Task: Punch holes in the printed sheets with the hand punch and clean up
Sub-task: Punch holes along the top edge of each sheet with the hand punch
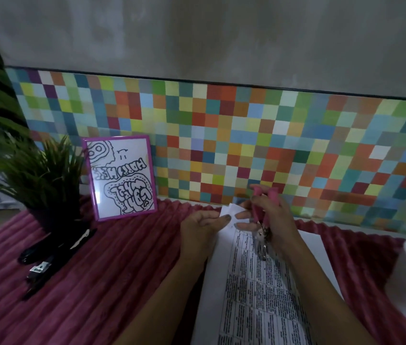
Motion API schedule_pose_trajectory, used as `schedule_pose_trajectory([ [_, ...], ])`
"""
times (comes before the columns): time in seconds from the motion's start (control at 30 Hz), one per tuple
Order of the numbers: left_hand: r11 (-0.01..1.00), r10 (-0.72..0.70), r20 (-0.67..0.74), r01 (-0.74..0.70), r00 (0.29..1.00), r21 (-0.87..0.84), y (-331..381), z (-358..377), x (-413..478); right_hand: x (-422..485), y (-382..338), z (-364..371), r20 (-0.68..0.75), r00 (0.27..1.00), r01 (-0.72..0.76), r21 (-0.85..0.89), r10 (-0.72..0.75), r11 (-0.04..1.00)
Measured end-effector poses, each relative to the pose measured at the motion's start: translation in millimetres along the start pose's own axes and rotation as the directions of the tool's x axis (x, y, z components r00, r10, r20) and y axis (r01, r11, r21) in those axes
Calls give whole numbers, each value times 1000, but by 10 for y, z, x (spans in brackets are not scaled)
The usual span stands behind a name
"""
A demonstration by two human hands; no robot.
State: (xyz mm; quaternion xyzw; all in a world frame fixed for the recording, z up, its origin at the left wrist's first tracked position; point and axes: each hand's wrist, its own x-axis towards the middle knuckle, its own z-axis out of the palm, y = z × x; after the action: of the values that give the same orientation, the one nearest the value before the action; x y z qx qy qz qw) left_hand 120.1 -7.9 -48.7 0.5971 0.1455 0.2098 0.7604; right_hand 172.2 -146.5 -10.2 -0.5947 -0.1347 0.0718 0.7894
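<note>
Pink cloth (122, 257) under printed sheets (259, 307), plant pot (55, 217), framed drawing (121, 179), black stapler (47, 268).

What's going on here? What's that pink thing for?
Someone is getting paper ready for hole punching. The right hand grips the pink-handled punch, with its metal end over the sheets near their far edge. The left hand pinches that far edge. The sheets lie on a pink cloth. Off to the left are a plant, a framed drawing and a black stapler, with no hand on them.
</note>
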Motion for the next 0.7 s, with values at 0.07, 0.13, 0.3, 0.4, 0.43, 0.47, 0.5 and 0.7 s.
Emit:
schedule_pose_trajectory([
  [0.07,999,-45,14,44,999,31,-3,-21,33,1,7,-8,-14,1000,3,80,-1,997],
  [0.13,987,21,27,-25,999,160,-63,-57,74,10,25,-10,-3,1000,-1,120,2,993],
  [0.3,809,469,-50,-406,882,426,-81,23,-75,28,60,32,-13,1000,-8,57,9,998],
  [0.4,734,435,152,-447,888,512,-103,41,-105,9,29,82,-48,999,-9,65,12,998],
  [0.43,713,396,230,-455,889,533,-142,31,-98,6,28,88,-55,998,-15,56,18,998],
  [0.47,700,369,274,-459,888,547,-185,18,-77,1,28,83,-56,998,-24,31,25,999],
  [0.5,700,351,295,-459,888,547,-226,9,-54,0,22,73,-49,998,-33,-6,33,999],
  [0.7,835,242,210,-313,947,452,-280,81,-54,-38,-72,70,70,988,-118,-194,134,974],
])
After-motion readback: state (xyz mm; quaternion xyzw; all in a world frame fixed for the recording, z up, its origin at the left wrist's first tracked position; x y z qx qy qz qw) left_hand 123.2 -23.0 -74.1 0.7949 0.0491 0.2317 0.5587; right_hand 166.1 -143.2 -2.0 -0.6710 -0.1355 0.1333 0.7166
